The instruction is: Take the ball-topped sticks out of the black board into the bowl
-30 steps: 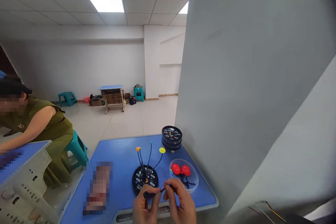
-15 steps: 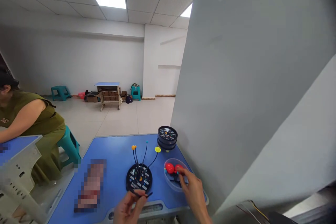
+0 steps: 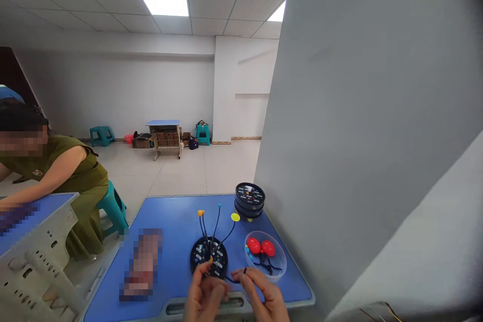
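A round black base (image 3: 209,256) with printed labels stands on the blue table, and thin black stems rise from it, tipped with orange, blue and yellow pieces. Over its front edge is my left hand (image 3: 206,292), fingers pinched together; what they hold is too small to name. My right hand (image 3: 262,294), just to the right, pinches a thin black rod (image 3: 234,280) that stretches toward my left hand. Behind my right hand a clear round bowl (image 3: 284,261) contains red balls (image 3: 268,248), small blue and yellow pieces and black rods.
Stacked black discs (image 3: 249,200) stand at the table's back right corner. A blurred, pixelated item (image 3: 143,265) lies on the left of the table (image 3: 169,211). A grey wall (image 3: 339,136) rises along the right side. A person in green sits at another table on the left.
My right hand has left the bowl and come beside my left hand, with a black rod in its fingers. The view has shifted slightly, so the scene sits further right.
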{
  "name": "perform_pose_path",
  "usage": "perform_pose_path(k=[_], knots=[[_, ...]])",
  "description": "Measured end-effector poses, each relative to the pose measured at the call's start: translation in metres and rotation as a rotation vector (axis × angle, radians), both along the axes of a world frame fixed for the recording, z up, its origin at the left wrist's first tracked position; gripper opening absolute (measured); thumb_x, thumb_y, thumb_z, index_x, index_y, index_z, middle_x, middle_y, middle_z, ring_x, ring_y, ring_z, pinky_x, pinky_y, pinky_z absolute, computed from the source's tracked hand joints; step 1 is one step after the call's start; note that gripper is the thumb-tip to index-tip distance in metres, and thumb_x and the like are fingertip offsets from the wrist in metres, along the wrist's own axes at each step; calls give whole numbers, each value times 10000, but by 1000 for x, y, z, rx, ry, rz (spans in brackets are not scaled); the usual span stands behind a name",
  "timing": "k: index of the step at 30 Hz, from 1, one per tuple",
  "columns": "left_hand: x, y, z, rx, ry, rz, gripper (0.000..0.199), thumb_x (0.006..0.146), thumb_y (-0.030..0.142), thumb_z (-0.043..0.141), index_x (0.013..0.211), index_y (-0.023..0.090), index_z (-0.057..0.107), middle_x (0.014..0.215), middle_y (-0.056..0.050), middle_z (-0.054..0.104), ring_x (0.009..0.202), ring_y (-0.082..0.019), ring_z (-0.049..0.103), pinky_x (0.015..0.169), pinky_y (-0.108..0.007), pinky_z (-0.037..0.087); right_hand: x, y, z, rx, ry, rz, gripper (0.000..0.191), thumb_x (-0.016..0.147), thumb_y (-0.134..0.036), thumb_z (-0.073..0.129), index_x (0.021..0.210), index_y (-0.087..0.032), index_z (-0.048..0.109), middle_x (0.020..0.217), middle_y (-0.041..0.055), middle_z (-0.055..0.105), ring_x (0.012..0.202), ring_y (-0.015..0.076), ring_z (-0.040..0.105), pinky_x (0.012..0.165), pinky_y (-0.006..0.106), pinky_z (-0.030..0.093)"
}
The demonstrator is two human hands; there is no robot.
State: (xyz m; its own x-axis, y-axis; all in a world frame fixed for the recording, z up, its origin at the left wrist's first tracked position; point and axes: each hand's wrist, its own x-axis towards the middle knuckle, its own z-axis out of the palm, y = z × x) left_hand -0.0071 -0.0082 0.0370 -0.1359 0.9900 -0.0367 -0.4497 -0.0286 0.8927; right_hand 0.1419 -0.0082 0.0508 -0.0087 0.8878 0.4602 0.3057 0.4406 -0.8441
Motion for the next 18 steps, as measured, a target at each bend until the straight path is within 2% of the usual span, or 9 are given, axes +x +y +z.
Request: perform_pose_path(k=[3,9,12,15,18], knots=[[-11,1,5,-28,21,-12,554,646,668,845,938,211,735,640,8,707,537,-134,614,508,-229,507,4,-1,3,-20,-80,2,327,1004,-455,547,940,-270,809,852,49,786,839,224,727,848,282,531],[-6,0,13,-99,-15,-82,597,608,697,850,955,229,721,610,31,677,503,-121,571,442,-208,494,0,-5,1,-69,-60,18,430,1036,-493,445,839,-242,733,713,19,708,714,188,661,714,241,504],[-6,-1,13,-109,4,-134,557,609,716,836,812,210,724,591,22,672,488,-111,542,441,-207,488,0,-7,1,-68,-23,6,404,1022,-502,469,856,-249,736,729,18,723,717,188,670,721,237,513],[-8,-3,13,-96,32,-153,553,620,726,822,780,208,718,599,11,681,523,-126,574,465,-210,500,1,-8,3,-47,12,-9,332,958,-520,587,893,-252,771,799,34,771,773,206,705,748,241,535],[-1,-6,10,-36,124,-129,552,666,747,773,775,209,711,597,1,685,531,-146,599,496,-234,520,-3,-9,9,-83,11,21,396,950,-543,587,796,-233,780,742,33,770,705,200,706,695,241,545]])
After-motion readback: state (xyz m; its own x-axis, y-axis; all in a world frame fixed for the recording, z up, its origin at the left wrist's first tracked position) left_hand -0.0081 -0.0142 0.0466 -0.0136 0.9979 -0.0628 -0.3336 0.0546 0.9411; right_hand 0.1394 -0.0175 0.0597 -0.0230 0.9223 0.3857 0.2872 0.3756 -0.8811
